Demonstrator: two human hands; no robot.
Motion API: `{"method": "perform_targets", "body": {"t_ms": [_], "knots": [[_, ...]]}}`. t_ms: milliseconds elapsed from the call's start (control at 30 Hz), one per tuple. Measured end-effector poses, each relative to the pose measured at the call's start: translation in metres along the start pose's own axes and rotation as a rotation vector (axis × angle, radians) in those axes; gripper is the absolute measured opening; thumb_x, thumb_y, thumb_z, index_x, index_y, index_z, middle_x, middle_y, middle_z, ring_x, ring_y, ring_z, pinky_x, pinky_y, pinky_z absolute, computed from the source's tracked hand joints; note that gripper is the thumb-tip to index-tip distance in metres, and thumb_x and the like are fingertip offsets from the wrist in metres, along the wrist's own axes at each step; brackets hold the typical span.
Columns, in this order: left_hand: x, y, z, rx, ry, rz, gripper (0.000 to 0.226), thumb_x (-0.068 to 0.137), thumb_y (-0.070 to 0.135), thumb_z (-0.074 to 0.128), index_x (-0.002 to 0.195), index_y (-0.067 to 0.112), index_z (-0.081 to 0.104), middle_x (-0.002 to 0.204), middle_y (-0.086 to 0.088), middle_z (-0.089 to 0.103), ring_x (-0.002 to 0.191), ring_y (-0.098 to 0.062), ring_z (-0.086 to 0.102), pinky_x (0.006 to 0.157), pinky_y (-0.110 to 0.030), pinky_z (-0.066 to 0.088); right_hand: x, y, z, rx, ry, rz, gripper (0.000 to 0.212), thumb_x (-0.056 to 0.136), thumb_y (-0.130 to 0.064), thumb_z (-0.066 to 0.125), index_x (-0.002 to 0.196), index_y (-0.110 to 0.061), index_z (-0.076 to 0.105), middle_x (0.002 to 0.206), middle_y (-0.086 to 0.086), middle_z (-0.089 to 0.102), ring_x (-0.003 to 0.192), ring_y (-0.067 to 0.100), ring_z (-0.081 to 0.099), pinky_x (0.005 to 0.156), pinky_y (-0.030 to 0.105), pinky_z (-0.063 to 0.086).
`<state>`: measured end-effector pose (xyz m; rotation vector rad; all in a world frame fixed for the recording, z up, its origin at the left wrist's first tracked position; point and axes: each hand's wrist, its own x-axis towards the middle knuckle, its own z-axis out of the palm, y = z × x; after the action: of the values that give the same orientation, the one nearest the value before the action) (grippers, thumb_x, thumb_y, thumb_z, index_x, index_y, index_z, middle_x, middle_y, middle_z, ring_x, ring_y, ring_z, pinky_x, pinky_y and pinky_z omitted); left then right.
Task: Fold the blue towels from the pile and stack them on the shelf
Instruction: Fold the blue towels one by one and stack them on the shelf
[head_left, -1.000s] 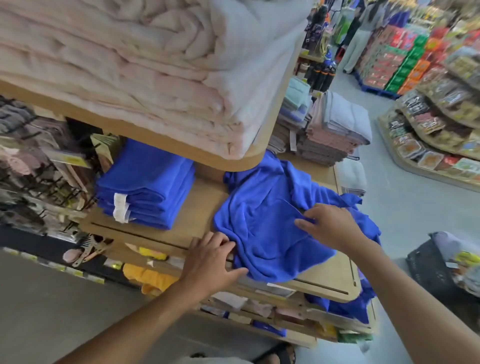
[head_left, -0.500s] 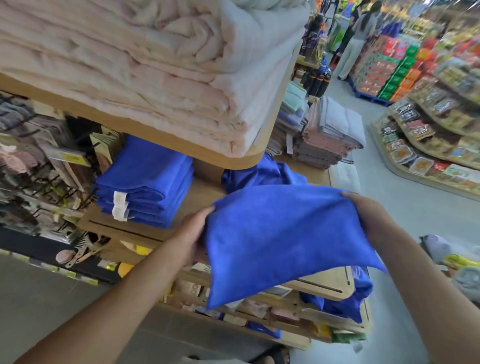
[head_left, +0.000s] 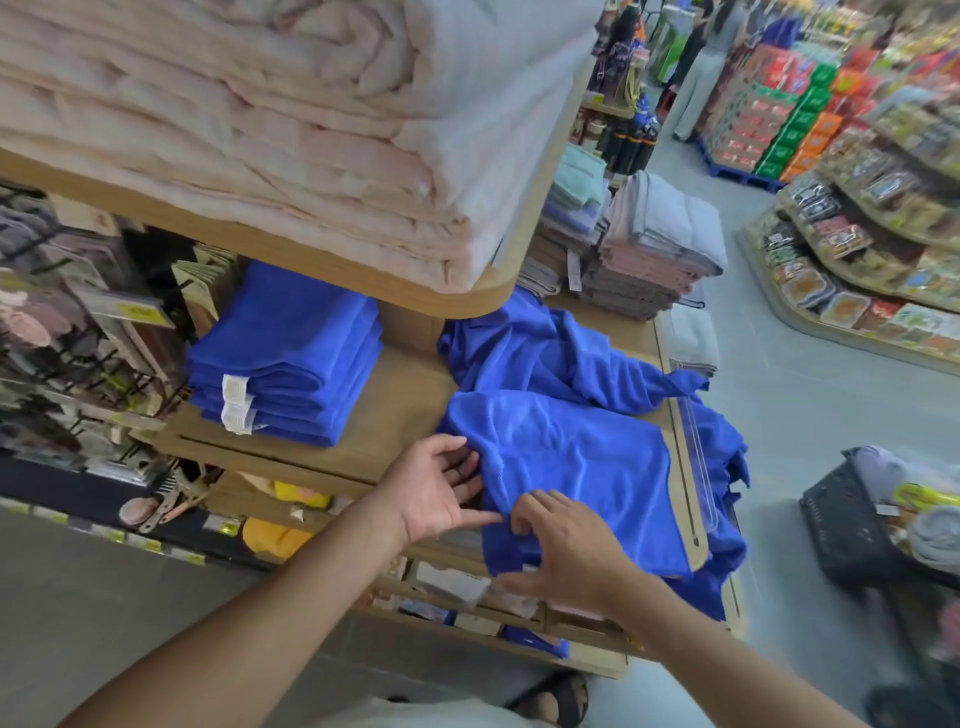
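Looking down from the head camera, one blue towel (head_left: 582, 467) lies spread flat on the right half of the wooden shelf (head_left: 395, 410). Its near edge hangs over the shelf's front rim. Its right edge runs close along the shelf's right rim, where more blue cloth spills over the side. Just behind it, and touching it, sits the loose pile of blue towels (head_left: 545, 353), crumpled and partly tucked under the upper shelf board (head_left: 363, 280).

The left hand (head_left: 436, 488) is palm-up with its fingers spread, and the fingertips meet the towel's left edge. The right hand (head_left: 561, 551) is at the near left corner, where the cloth drops over the rim. Its fingers bend down onto the fabric with the thumb below, pinching that corner. The two hands are close together, nearly touching.

To the left, well apart from the spread towel, stands the stack of folded blue towels (head_left: 291, 358), white tags facing forward. A band of bare board separates stack and towel. The upper board overhangs the stack closely and carries thick pale blankets (head_left: 260, 130).

Past the shelf's right rim is grey aisle floor (head_left: 805, 405). A black basket (head_left: 852, 530) stands on it, near the shelf's corner.
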<state>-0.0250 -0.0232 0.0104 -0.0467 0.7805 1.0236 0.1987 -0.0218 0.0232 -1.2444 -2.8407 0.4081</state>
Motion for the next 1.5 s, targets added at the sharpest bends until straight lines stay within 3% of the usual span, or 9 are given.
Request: {"method": "perform_targets", "body": {"t_ms": [233,400,667,800,933,1133,1267,1367,1500], "knots": [[0.006,-0.001,-0.003,-0.049,0.012,0.047,0.013,0.078,0.018,0.069,0.089,0.013,0.065,0.08,-0.004,0.063,0.098,-0.029,0.063,0.082,-0.077,0.048,0.008,-0.012,0.023,0.134,0.16,0.219,0.022,0.081,-0.043,0.065,0.087,-0.027,0.05,0.085,-0.014,0.051,0.081,0.014,0.049,0.078,0.038,0.046],[0.003,0.002,0.004,0.062,0.011,0.058,0.021,0.074,0.033,0.075,0.091,0.021,0.073,0.09,-0.004,0.066,0.08,-0.024,0.066,0.074,-0.036,0.055,-0.002,-0.018,-0.038,0.86,0.072,0.218,0.022,0.082,-0.005,0.065,0.081,-0.026,0.064,0.078,-0.012,0.065,0.072,0.007,0.057,0.071,0.027,0.049],[0.024,0.028,0.035,-0.003,-0.024,0.04,0.04,0.086,0.044,0.068,0.113,0.015,0.062,0.092,-0.006,0.061,0.088,-0.024,0.06,0.089,-0.032,0.046,-0.018,-0.02,-0.139,1.311,-0.183,-0.058,0.011,0.08,-0.027,0.08,0.089,-0.021,0.082,0.084,0.011,0.066,0.075,0.029,0.05,0.067,0.033,0.027],[0.031,0.041,0.058,0.067,0.001,0.135,0.043,0.09,0.043,0.063,0.121,0.014,0.059,0.111,-0.009,0.063,0.107,-0.026,0.06,0.108,-0.036,0.043,-0.026,-0.009,-0.152,1.516,-0.299,-0.229,0.013,0.086,-0.032,0.08,0.093,-0.021,0.081,0.08,-0.008,0.067,0.07,0.006,0.053,0.068,0.018,0.04],[0.039,0.054,0.066,0.107,0.06,0.309,0.026,0.096,0.034,0.057,0.107,0.012,0.064,0.079,-0.007,0.077,0.071,-0.026,0.075,0.069,-0.04,0.063,-0.029,0.0,-0.169,1.669,-0.457,-0.459,0.012,0.095,-0.02,0.07,0.1,-0.012,0.077,0.086,-0.005,0.066,0.074,0.003,0.058,0.069,0.016,0.046],[0.043,0.073,0.073,0.175,0.115,0.483,0.016,0.092,0.019,0.06,0.103,0.011,0.067,0.095,-0.01,0.074,0.094,-0.027,0.07,0.08,-0.034,0.058,-0.034,0.03,-0.165,1.821,-0.48,-0.461,0.013,0.098,-0.013,0.064,0.104,-0.005,0.073,0.095,0.001,0.067,0.068,0.012,0.046,0.065,0.021,0.041],[0.025,0.043,0.077,1.128,-0.073,0.807,0.025,0.087,-0.004,0.058,0.094,0.012,0.075,0.086,0.012,0.075,0.081,0.009,0.061,0.077,-0.005,0.043,-0.033,0.042,-0.144,1.805,-0.486,-0.339,0.016,0.099,-0.01,0.06,0.107,-0.001,0.071,0.098,0.004,0.066,0.079,0.011,0.062,0.076,0.021,0.052],[0.015,0.026,0.067,2.209,-0.144,0.654,0.012,0.085,0.018,0.061,0.079,0.018,0.072,0.083,0.003,0.071,0.069,-0.006,0.051,0.061,-0.014,0.039,-0.033,0.045,-0.126,1.753,-0.535,-0.225,0.016,0.098,-0.012,0.064,0.106,-0.003,0.073,0.099,0.004,0.07,0.085,0.013,0.068,0.08,0.024,0.053],[0.011,0.026,0.059,2.19,0.025,0.533,0.024,0.082,0.046,0.055,0.068,0.027,0.059,0.088,0.01,0.058,0.088,-0.016,0.058,0.074,-0.034,0.048,-0.035,0.047,-0.11,1.619,-0.484,-0.016,0.019,0.085,-0.025,0.081,0.095,-0.009,0.079,0.087,0.003,0.071,0.074,0.013,0.067,0.073,0.024,0.053]]}}
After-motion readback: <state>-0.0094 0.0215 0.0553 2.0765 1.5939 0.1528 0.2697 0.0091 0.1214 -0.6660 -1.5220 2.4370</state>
